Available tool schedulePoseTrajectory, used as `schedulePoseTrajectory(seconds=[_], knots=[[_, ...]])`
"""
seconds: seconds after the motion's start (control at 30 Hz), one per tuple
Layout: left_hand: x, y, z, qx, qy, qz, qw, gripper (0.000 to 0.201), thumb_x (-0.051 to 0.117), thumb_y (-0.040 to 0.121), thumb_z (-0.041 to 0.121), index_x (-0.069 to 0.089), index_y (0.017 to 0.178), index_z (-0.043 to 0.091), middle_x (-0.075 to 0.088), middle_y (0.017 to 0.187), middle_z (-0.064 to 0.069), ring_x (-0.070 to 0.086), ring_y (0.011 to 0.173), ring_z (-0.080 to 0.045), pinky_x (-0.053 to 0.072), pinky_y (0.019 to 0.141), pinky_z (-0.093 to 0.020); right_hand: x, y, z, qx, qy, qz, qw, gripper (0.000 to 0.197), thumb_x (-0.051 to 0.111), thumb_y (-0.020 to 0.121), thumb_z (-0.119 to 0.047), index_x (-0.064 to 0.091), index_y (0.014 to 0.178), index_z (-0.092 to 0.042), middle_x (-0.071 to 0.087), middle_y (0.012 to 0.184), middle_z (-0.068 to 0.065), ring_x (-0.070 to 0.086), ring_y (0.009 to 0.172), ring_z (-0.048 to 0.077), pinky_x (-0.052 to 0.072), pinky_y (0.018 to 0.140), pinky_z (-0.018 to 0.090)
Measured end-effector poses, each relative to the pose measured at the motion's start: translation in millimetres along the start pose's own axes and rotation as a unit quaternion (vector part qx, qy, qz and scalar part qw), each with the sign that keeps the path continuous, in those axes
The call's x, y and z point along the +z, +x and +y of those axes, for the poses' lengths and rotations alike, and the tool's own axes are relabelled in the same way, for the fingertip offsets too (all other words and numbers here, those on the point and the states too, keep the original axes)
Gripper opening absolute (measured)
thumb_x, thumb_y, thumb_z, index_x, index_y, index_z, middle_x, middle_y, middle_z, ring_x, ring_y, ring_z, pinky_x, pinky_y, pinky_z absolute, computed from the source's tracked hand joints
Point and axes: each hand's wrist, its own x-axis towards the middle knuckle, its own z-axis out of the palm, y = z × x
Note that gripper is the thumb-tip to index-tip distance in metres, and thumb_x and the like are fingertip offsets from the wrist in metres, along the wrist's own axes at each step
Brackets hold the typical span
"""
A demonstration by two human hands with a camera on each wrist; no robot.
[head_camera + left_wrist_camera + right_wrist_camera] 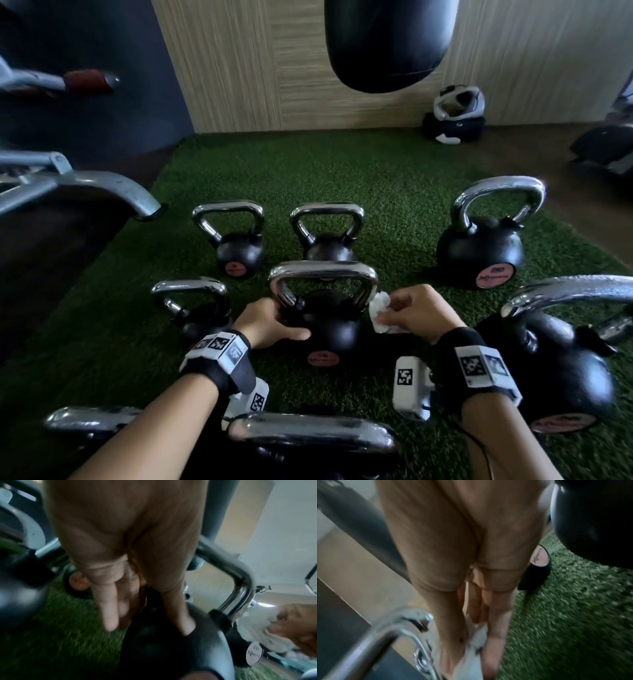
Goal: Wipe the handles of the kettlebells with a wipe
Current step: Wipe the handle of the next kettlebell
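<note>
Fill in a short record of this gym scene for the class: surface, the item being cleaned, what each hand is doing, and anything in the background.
Surface: green turf mat
Item being cleaned: middle kettlebell, chrome handle
Left hand: steadies the kettlebell's black body, thumb on its front, near the handle's left base
Right hand: pinches a crumpled white wipe at the handle's right upright
Other kettlebells: seven around it, upright
Background: black punching bag, helmet by the wall

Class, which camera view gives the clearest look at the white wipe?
The left wrist view: the wipe is large and crumpled, bunched in the right hand against the kettlebell handle. The head view shows it small; the right wrist view shows only blurred scraps between the fingers.
</note>
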Motion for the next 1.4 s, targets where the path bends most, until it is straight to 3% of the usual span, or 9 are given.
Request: schedulePoseTrajectory(seconds=[0.2,0.33,0.53,0.77,0.9,1.1,1.17,1.3,1.4], knots=[[-71.2,-53.6,15.7,0.097,-0.014,0.222,0.97,0.016,0.079,0.087,0.019,0.081,0.097,0.03,0.081,0.096,0.007,0.075,0.096,-0.012,0.051,0.082,-0.02,-20.0,-24.3,-46.4,-0.168,0.048,0.004,0.985,0.02,0.093,0.069,-0.01,0.082,0.085,-0.015,0.08,0.084,0.008,0.07,0.077,0.014,0.055,0.079,0.036],[-101.5,-93.8,77.9,0.206,-0.281,0.051,0.936,0.02,0.069,0.098,0.023,0.077,0.116,0.022,0.081,0.107,0.006,0.077,0.102,-0.012,0.062,0.09,-0.028,-14.3,-25.9,-83.9,-0.243,0.054,0.018,0.968,0.026,0.095,0.066,-0.009,0.078,0.084,-0.016,0.078,0.084,0.009,0.067,0.073,0.014,0.056,0.074,0.035],[-96.5,-87.1,122.4,0.182,-0.268,-0.09,0.942,0.03,0.063,0.099,0.027,0.077,0.117,0.007,0.081,0.102,0.001,0.077,0.094,-0.015,0.062,0.088,-0.032,0.0,-25.8,-99.8,-0.275,0.076,-0.005,0.958,0.021,0.091,0.071,0.001,0.075,0.081,-0.009,0.077,0.081,0.014,0.071,0.069,0.01,0.055,0.063,0.02],[-83.8,-70.1,113.4,0.184,-0.356,-0.124,0.908,0.03,0.068,0.094,0.003,0.072,0.124,0.0,0.077,0.114,-0.018,0.076,0.096,-0.017,0.063,0.081,-0.023,17.6,-10.3,-90.4,-0.291,0.074,0.133,0.944,0.031,0.09,0.064,-0.014,0.062,0.076,-0.018,0.068,0.07,-0.004,0.066,0.064,0.014,0.059,0.065,0.041],[-80.6,-64.1,106.0,0.205,-0.331,-0.076,0.918,0.031,0.072,0.09,-0.004,0.073,0.12,0.005,0.079,0.107,-0.013,0.077,0.092,-0.011,0.062,0.082,-0.021,6.9,-4.3,-64.1,-0.254,0.087,0.067,0.961,0.045,0.097,0.064,-0.021,0.067,0.097,-0.025,0.069,0.085,-0.001,0.062,0.07,0.011,0.057,0.068,0.032],[-80.5,-51.1,88.0,0.303,-0.004,0.224,0.926,0.028,0.076,0.093,0.027,0.078,0.121,0.029,0.077,0.112,0.011,0.065,0.075,0.018,0.046,0.069,0.001,10.7,24.6,7.1,-0.133,0.095,0.025,0.986,0.057,0.093,0.068,-0.005,0.067,0.109,-0.035,0.073,0.108,0.005,0.068,0.086,0.016,0.056,0.078,0.028],[-67.7,-46.8,87.0,0.314,0.035,0.221,0.923,0.029,0.075,0.094,0.032,0.078,0.122,0.026,0.078,0.113,0.008,0.061,0.06,0.017,0.041,0.057,0.0,30.7,32.5,20.3,-0.113,0.116,-0.018,0.987,0.051,0.093,0.068,-0.005,0.071,0.109,-0.026,0.078,0.104,0.0,0.073,0.091,0.014,0.057,0.085,0.029],[-49.1,-39.0,81.9,0.341,0.047,0.213,0.915,0.032,0.075,0.093,0.033,0.077,0.123,0.021,0.077,0.12,0.002,0.074,0.105,-0.007,0.058,0.093,-0.025,59.9,36.2,34.8,-0.097,0.105,-0.01,0.99,0.043,0.092,0.071,-0.027,0.076,0.111,-0.032,0.081,0.098,-0.006,0.075,0.094,0.009,0.059,0.094,0.037],[-49.3,-42.1,73.1,0.356,0.045,0.232,0.904,0.014,0.073,0.095,0.024,0.084,0.104,0.02,0.08,0.11,0.006,0.074,0.094,0.0,0.06,0.086,-0.025,64.8,36.3,42.6,-0.105,0.075,0.015,0.992,0.044,0.083,0.065,-0.055,0.075,0.106,-0.042,0.08,0.097,-0.01,0.075,0.096,0.01,0.059,0.095,0.044]])
